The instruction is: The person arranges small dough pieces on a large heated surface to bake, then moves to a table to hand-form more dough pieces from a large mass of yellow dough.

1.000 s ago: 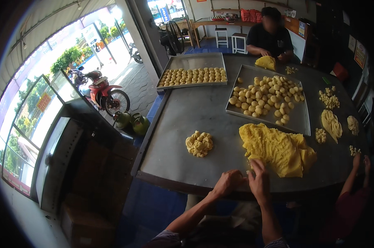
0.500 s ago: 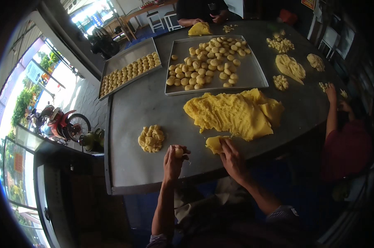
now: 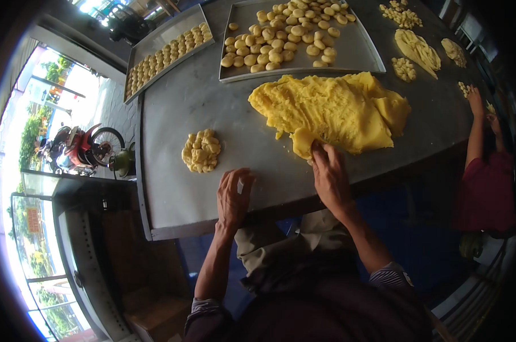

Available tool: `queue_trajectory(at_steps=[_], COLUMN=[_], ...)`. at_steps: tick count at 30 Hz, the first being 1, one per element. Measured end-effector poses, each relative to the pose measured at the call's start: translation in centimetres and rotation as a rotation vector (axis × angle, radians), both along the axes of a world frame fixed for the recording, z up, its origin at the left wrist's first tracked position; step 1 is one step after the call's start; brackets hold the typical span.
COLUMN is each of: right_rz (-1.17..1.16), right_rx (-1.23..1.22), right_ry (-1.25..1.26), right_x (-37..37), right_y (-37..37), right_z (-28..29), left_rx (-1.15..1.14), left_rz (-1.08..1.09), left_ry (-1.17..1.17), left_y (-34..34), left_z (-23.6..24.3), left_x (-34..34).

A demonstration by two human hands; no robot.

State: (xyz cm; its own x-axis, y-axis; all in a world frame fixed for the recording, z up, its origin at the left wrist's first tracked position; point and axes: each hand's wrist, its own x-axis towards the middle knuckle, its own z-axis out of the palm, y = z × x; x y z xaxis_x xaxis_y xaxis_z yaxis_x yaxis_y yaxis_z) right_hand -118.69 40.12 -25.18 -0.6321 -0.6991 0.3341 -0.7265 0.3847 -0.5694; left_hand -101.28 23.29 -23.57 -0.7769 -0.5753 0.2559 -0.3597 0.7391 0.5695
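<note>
My right hand point(image 3: 330, 176) grips a small lump of yellow dough point(image 3: 303, 141) at the near edge of the large yellow dough mass point(image 3: 337, 111), its thumb and fingers pressed on the lump. My left hand point(image 3: 233, 196) hovers palm down over the table's near edge with fingers curled in; whatever lies inside them is hidden. Nearest to that hand sits a pile of small pale dough pieces point(image 3: 201, 151), a little farther off to the left.
Beyond the dough mass, a large metal tray point(image 3: 349, 48) holds many round dough balls. A second tray point(image 3: 172, 60) at far left carries neat rows. Pale dough point(image 3: 417, 50) and piles of pieces lie far right, where another person's hand point(image 3: 475, 104) works. The dark metal tabletop point(image 3: 172, 199) ends near me.
My left hand has turned palm down, and the pale dough ball seen in it is out of sight. My right hand has carried the yellow lump against the large mass. The view has tilted downward.
</note>
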Motion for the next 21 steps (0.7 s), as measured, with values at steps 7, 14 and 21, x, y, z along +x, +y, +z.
queue_trajectory(at_steps=[7,14,21], right_rz=[-0.007,-0.008,0.033], right_rx=[-0.055,-0.113,-0.126], right_ry=[0.015,-0.156,-0.186], right_x=[-0.5,-1.0,-1.4], right_y=[-0.3,0.1,0.5], right_z=[-0.5,-0.2,-1.7], left_rx=[0.122,-0.23,-0.041], left_rz=[0.164,0.232,-0.155], left_ry=[-0.016,-0.08,-0.222], left_y=[-1.6,-4.7,-0.4], left_z=[0.9,-0.2,-0.6], left_x=[0.1,-4.9,3.6])
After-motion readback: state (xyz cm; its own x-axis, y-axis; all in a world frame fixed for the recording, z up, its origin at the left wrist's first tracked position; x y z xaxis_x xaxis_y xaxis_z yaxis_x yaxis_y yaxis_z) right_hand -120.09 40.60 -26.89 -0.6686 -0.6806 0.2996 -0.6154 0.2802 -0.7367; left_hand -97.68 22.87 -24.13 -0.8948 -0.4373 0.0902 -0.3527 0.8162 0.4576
